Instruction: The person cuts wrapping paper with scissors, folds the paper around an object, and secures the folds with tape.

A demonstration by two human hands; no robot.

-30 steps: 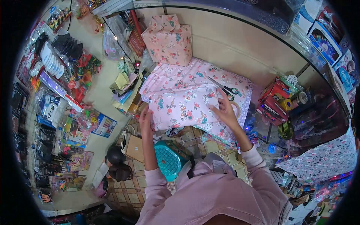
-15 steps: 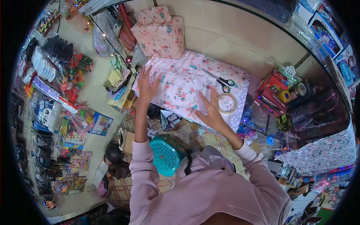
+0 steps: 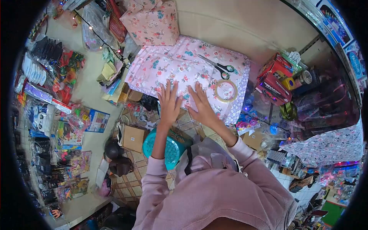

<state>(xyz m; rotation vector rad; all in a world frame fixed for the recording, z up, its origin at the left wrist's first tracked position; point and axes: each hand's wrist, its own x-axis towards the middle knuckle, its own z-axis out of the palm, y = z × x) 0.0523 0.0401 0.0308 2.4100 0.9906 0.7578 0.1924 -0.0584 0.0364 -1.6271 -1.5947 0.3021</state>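
Pink floral wrapping paper (image 3: 153, 73) lies spread over the counter. Near its front edge, my left hand (image 3: 169, 103) rests with fingers stretched out, holding nothing. Close beside it, my right hand (image 3: 201, 105) lies on the paper too, its fingers apart. Just right of my right hand is a roll of clear tape (image 3: 217, 91). Scissors with black and green handles (image 3: 223, 71) lie on the paper behind the tape, blades pointing to the back left. At the back left stands a box wrapped in similar floral paper (image 3: 151, 25).
A red box (image 3: 273, 90) and other goods stand at the right end of the counter. Packaged toys (image 3: 69, 74) cover the left side. Below the counter edge are a teal stool (image 3: 174, 151) and a cardboard box (image 3: 134, 138).
My left hand has moved right and toward me, and my right hand slightly left, so they are now closer together at the paper's front edge. The view has shifted a little.
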